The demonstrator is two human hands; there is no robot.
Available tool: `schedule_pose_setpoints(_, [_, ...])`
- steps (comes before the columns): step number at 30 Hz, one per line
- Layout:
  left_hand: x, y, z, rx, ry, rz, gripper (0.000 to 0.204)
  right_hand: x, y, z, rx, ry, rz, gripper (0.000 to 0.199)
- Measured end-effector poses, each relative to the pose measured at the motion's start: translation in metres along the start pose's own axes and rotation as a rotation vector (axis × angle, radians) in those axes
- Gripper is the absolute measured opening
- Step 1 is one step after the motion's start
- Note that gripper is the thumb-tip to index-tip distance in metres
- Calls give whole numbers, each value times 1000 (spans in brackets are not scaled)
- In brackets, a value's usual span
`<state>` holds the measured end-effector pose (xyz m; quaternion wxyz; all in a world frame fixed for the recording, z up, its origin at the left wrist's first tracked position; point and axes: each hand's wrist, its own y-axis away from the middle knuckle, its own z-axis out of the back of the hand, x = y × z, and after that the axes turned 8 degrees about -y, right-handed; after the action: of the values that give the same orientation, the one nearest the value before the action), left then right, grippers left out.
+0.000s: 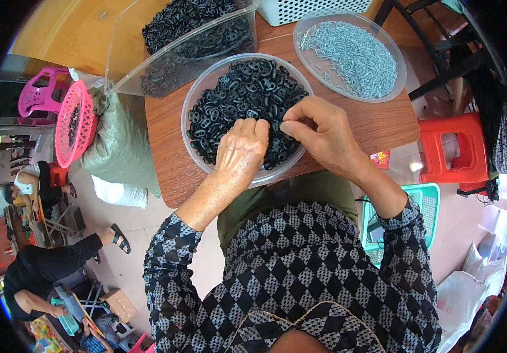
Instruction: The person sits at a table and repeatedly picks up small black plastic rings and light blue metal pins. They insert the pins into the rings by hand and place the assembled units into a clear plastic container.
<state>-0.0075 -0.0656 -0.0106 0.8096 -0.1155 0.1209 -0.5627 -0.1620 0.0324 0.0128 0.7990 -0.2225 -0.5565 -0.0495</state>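
- My left hand (243, 147) rests curled in the bowl (190, 112) of black rings (236, 94), frame centre.
- My right hand (318, 132) pinches one small piece; I keep fingertips close, grip light.
- Metal pins (353, 56) wait upper right.

We wear a black-and-grey diamond-check blouse with a thin pale cord trimming its neckline, sleeves pushed up our forearms, bare hands, and olive-green trousers underneath.

Matt black rubbery rings (236, 100) fill a clear plastic bowl (192, 141) on wood-grain table (371, 123).
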Motion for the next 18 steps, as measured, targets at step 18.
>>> schedule_pose_setpoints(18, [5, 5, 39, -60, 1450, 807, 25, 5, -3, -14, 125, -177, 14, 11])
